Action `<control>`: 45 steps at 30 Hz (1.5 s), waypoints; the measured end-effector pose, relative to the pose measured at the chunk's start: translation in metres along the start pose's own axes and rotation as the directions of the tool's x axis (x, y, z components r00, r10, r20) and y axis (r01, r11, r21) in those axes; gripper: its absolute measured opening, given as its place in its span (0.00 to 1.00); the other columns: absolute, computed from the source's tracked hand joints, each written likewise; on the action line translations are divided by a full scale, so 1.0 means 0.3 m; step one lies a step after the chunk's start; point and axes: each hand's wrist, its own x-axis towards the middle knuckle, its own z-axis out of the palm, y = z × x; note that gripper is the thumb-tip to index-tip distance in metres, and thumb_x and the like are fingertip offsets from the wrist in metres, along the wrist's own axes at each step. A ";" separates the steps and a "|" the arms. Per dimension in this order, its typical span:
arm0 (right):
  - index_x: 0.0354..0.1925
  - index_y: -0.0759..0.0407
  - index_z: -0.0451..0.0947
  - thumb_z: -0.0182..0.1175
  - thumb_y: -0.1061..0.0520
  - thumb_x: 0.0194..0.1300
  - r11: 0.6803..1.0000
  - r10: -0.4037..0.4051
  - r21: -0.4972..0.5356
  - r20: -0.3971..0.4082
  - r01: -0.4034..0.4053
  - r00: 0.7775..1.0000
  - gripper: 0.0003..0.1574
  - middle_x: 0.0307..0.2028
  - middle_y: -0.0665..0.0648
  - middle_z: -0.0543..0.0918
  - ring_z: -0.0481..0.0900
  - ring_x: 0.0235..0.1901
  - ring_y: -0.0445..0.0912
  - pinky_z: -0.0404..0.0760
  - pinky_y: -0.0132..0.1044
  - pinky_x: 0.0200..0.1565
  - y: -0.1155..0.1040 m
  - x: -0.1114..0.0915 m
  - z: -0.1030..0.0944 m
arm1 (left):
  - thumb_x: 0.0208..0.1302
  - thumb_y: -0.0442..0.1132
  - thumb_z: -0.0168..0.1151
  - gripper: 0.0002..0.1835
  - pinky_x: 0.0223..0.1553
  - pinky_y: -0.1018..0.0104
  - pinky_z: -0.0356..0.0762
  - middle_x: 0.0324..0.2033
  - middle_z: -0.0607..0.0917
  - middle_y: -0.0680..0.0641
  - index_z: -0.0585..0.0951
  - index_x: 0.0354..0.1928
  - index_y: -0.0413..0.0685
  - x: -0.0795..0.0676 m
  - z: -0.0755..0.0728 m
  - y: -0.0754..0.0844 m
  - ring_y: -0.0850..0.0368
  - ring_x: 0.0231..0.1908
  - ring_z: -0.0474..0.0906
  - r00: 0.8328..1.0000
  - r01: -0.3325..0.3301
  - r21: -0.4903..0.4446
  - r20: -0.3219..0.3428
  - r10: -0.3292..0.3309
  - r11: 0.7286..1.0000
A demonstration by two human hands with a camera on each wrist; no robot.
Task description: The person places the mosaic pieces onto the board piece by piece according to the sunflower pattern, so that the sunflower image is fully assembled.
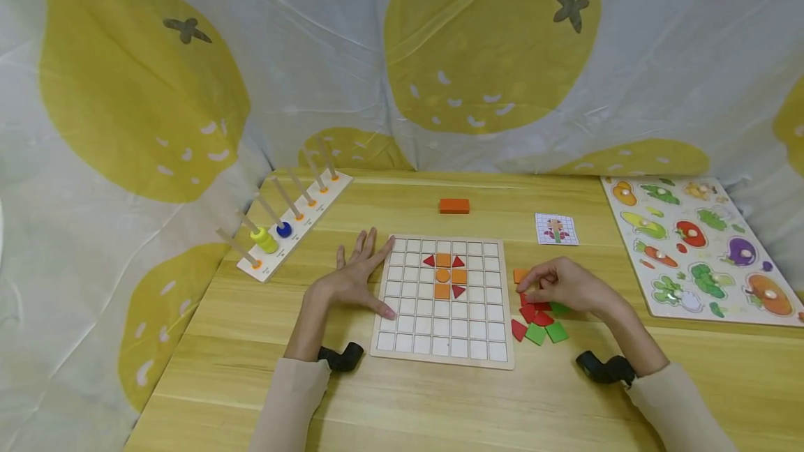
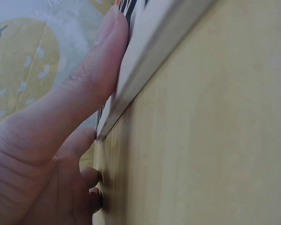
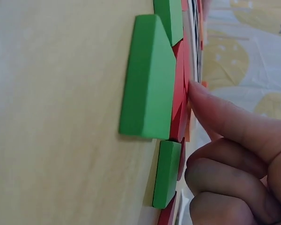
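A square wooden grid board point(image 1: 441, 346) lies on the table, with orange squares, an orange circle point(image 1: 442, 275) and red triangles point(image 1: 458, 291) set in its upper middle cells. My left hand point(image 1: 352, 281) is spread at its left side, the thumb resting on the edge and the index fingertip at the far corner. To the right, my right hand point(image 1: 565, 286) reaches over a loose pile of red pieces point(image 1: 541, 318) and green squares point(image 1: 536, 333). Its thumb point(image 3: 225, 112) and index come down among red pieces, the other fingers curled; I cannot tell whether they pinch one.
A small pattern card point(image 1: 556, 229) lies beyond the right hand. An orange block point(image 1: 454, 206) sits behind the board. At the left stands a peg rack point(image 1: 295, 227) with yellow and blue rings. A vegetable puzzle board point(image 1: 703, 250) is at the right, and a lemon-print curtain point(image 1: 326, 54) hangs behind.
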 end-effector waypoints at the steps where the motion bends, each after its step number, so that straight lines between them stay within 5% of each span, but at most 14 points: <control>1: 0.46 0.66 0.87 0.68 0.62 0.68 1.000 -0.001 0.000 -0.003 0.001 1.000 0.10 0.29 0.59 0.86 0.65 0.22 0.36 0.67 0.27 0.26 0.000 0.001 0.000 | 0.43 0.64 0.83 0.77 0.74 0.27 0.15 0.81 0.23 0.39 0.37 0.84 0.61 -0.001 0.000 0.000 0.40 0.81 0.15 1.000 -0.002 -0.001 -0.003 0.002 1.000; 6: 0.47 0.65 0.87 0.67 0.61 0.69 1.000 -0.018 -0.020 -0.018 0.018 1.000 0.10 0.26 0.56 0.82 0.64 0.22 0.37 0.65 0.28 0.26 0.007 0.002 -0.005 | 0.42 0.64 0.83 0.77 0.74 0.27 0.15 0.81 0.22 0.38 0.37 0.84 0.61 -0.005 0.001 0.000 0.39 0.80 0.15 1.000 -0.004 -0.002 -0.002 0.004 1.000; 13: 0.49 0.66 0.87 0.69 0.62 0.66 0.998 -0.062 0.023 0.050 0.061 0.997 0.14 0.16 0.46 0.61 0.56 0.19 0.36 0.60 0.29 0.24 0.025 -0.003 -0.021 | 0.42 0.64 0.83 0.77 0.74 0.27 0.15 0.81 0.22 0.38 0.37 0.84 0.60 -0.004 0.001 -0.001 0.39 0.80 0.14 1.000 -0.007 -0.004 -0.004 0.007 1.000; 20: 0.48 0.68 0.87 0.69 0.63 0.66 0.997 -0.066 0.037 0.043 0.064 0.997 0.13 0.19 0.50 0.72 0.63 0.21 0.37 0.63 0.29 0.25 0.029 -0.009 -0.034 | 0.43 0.63 0.84 0.77 0.74 0.26 0.15 0.81 0.22 0.38 0.37 0.84 0.59 -0.006 -0.001 0.003 0.39 0.80 0.15 1.000 -0.009 -0.005 -0.002 0.009 1.000; 24: 0.47 0.68 0.86 0.70 0.62 0.66 0.998 -0.057 0.043 0.042 0.056 0.997 0.13 0.19 0.49 0.67 0.63 0.20 0.37 0.61 0.30 0.24 0.026 -0.008 -0.030 | 0.43 0.63 0.84 0.77 0.74 0.26 0.15 0.81 0.22 0.38 0.37 0.84 0.60 -0.005 0.000 0.004 0.39 0.80 0.15 1.000 -0.011 -0.005 0.000 0.011 1.000; 31: 0.48 0.66 0.87 0.69 0.60 0.67 0.998 -0.065 0.018 0.035 0.064 0.997 0.13 0.23 0.55 0.81 0.64 0.22 0.36 0.65 0.28 0.26 0.024 0.002 -0.015 | 0.42 0.64 0.83 0.77 0.73 0.26 0.14 0.81 0.22 0.39 0.37 0.84 0.60 -0.001 0.001 -0.006 0.39 0.80 0.14 1.000 -0.011 -0.004 0.001 0.011 1.000; 45: 0.48 0.66 0.85 0.68 0.61 0.68 0.996 -0.085 0.017 0.124 0.083 0.989 0.13 0.20 0.49 0.64 0.61 0.21 0.37 0.62 0.29 0.25 0.042 -0.012 -0.047 | 0.42 0.64 0.83 0.77 0.73 0.25 0.15 0.81 0.23 0.38 0.38 0.84 0.59 0.000 0.000 -0.001 0.38 0.81 0.16 1.000 -0.012 0.011 -0.003 0.012 1.000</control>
